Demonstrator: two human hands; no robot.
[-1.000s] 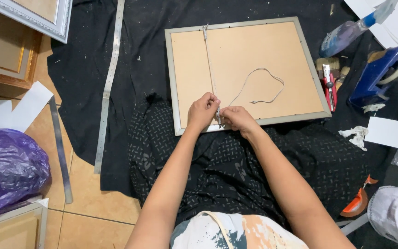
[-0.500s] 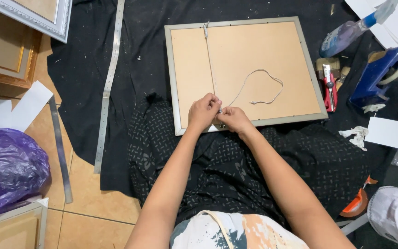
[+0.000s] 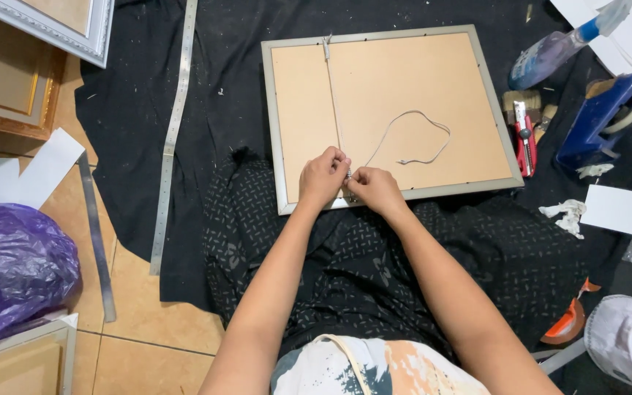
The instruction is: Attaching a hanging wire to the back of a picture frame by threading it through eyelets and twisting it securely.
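Both forearms reach forward over the lap. Left hand and right hand meet, fingers pinched on the white cord at the near edge of the face-down picture frame. Probably a small metal fitting between the fingertips; too hidden to tell.

A clear plastic spray bottle with a blue neck is lying tilted at the upper right on the black cloth. A bulging purple plastic bag is sitting at the left edge on the tiled floor.
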